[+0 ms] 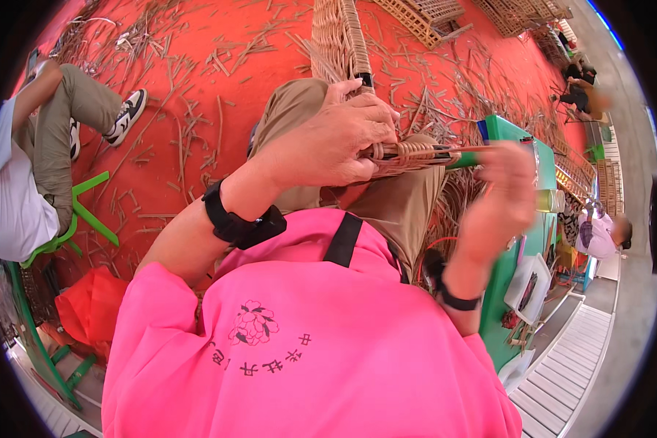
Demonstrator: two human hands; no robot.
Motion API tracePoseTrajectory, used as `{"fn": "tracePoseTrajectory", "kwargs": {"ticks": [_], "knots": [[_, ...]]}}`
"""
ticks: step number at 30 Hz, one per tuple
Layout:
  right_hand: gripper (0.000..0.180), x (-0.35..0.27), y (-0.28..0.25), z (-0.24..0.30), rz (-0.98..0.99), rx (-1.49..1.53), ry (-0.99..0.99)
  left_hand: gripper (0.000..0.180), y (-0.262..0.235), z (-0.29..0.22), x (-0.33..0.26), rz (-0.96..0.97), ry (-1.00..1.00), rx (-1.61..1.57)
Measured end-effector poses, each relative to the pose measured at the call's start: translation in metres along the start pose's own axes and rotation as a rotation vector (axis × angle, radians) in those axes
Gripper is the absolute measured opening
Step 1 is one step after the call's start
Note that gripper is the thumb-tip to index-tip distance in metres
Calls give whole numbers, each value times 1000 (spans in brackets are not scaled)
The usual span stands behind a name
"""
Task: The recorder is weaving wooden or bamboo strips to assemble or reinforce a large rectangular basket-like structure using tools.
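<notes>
A woven wicker piece (339, 44) on a dark frame lies across my lap and reaches away toward the far side. My left hand (336, 139) is closed around its near corner, where a dark rod is partly wrapped with wicker coils (409, 150). From the rod's right end a thin brown wicker strand (471, 149) runs to my right hand (505, 182). That hand is smeared by motion, its fingers drawn together at the strand's end. The wicker under my left palm is hidden.
Cut wicker scraps (241, 52) litter the red floor. A green table (515, 292) with a white tray (527, 288) stands close on my right. At left a person (22, 182) sits on a green stool (95, 208). More woven panels (423, 18) lie at the back.
</notes>
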State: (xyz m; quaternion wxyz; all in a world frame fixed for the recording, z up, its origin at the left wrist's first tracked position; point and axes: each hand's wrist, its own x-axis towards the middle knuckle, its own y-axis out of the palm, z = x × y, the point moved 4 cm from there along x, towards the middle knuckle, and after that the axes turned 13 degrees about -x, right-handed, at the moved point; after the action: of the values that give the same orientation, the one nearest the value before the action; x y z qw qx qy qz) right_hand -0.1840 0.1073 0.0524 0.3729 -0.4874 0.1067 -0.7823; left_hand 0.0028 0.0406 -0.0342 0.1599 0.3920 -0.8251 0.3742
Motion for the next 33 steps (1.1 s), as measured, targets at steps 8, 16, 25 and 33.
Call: {"fn": "tracePoseTrajectory", "kwargs": {"ticks": [8, 16, 25, 33], "knots": [[17, 80, 15, 29, -120, 210, -410, 36, 3, 1, 3, 5, -26, 46], [22, 126, 159, -60, 568, -81, -251, 51, 5, -9, 0, -118, -55, 21], [19, 75, 230, -117, 1048, 272, 34, 50, 8, -30, 12, -73, 67, 435], [14, 23, 251, -112, 1309, 511, 121, 46, 4, -38, 22, 41, -24, 489]]}}
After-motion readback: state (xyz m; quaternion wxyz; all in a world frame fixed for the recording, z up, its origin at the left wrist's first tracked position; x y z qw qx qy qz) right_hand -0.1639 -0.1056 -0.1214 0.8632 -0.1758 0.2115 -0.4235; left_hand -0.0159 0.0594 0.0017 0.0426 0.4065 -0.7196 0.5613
